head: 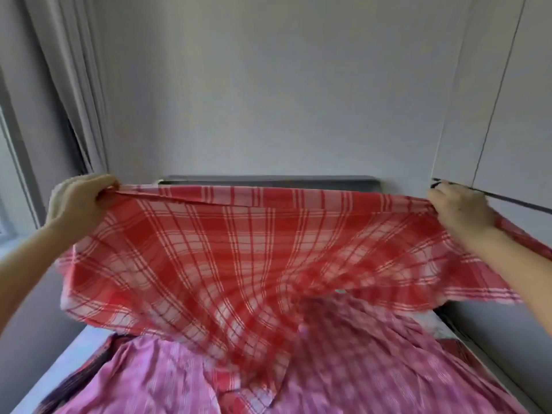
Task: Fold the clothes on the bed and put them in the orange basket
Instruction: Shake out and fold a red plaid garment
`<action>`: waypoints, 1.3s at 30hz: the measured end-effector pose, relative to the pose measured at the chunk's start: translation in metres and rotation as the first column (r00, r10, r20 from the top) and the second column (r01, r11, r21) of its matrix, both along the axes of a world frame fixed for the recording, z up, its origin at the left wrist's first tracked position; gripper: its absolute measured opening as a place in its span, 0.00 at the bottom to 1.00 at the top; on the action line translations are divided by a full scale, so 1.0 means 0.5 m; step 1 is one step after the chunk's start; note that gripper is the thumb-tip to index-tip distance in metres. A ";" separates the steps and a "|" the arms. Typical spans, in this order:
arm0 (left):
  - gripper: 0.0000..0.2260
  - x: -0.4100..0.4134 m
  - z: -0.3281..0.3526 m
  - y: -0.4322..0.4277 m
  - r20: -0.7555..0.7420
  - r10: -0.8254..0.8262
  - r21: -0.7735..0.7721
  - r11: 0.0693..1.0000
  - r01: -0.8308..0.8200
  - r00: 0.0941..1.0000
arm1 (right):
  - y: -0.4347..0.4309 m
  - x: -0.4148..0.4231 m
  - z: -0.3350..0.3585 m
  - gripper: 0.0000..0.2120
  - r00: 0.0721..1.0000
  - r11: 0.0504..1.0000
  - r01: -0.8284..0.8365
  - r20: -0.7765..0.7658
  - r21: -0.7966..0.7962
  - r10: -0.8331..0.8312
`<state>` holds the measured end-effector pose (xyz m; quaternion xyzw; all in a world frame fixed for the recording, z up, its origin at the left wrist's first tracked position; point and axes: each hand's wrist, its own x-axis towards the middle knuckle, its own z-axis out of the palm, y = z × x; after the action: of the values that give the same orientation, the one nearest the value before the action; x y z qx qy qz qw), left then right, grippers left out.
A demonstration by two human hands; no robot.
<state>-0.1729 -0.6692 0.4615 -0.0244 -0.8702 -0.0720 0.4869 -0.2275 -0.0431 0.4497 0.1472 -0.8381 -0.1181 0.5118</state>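
**Q:** What's on your feed, where's the laundry at?

**Me:** I'm watching the head camera. The red checked cloth [239, 249] is up in the air over the bed [64, 363]. It's stretched wide by its top edge, and the lower part sags toward the middle of the bed. It's blurry down there, so I can't tell if the bottom tip touches anything.

**Q:** And the hands?

**Me:** The left hand [79, 201] has its fingers curled tight round the top corner on the bed's left side. The right hand [460, 209] is bunched on the opposite corner, on the bed's right side, and a strip of cloth trails back past the wrist. Both sit about level with the headboard [268, 179] at the far end of the bed.

**Q:** Anything else on the bed?

**Me:** A pink patterned garment [358, 354] lies spread across the near end of the bed, right under the red one. A dark bit of fabric [67, 388] pokes out at its left edge. A curtain [68, 85] hangs beyond the bed's left side, and cupboard doors [507, 100] run along its right.
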 end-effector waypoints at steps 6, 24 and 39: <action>0.09 0.187 -0.177 -0.007 0.617 0.006 -0.003 1.000 -0.004 0.787 | -0.015 0.177 -0.214 0.08 0.929 0.987 -0.125 0.360 0.103 0.080; 0.16 0.646 -0.617 0.104 0.981 0.188 -0.195 0.956 0.220 0.051 | 0.036 0.740 -0.667 0.16 0.183 0.806 0.105 0.786 0.582 -0.591; 0.10 0.848 -0.660 0.363 0.994 0.085 -0.067 0.966 0.250 -0.064 | 0.044 0.936 -0.717 0.45 -0.344 0.831 -0.040 0.774 0.554 -0.532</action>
<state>0.2510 -0.4876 0.1313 -0.0735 -0.9475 0.0043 -0.3113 0.2406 -0.0212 0.0912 0.0761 -0.8704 -0.2164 -0.4357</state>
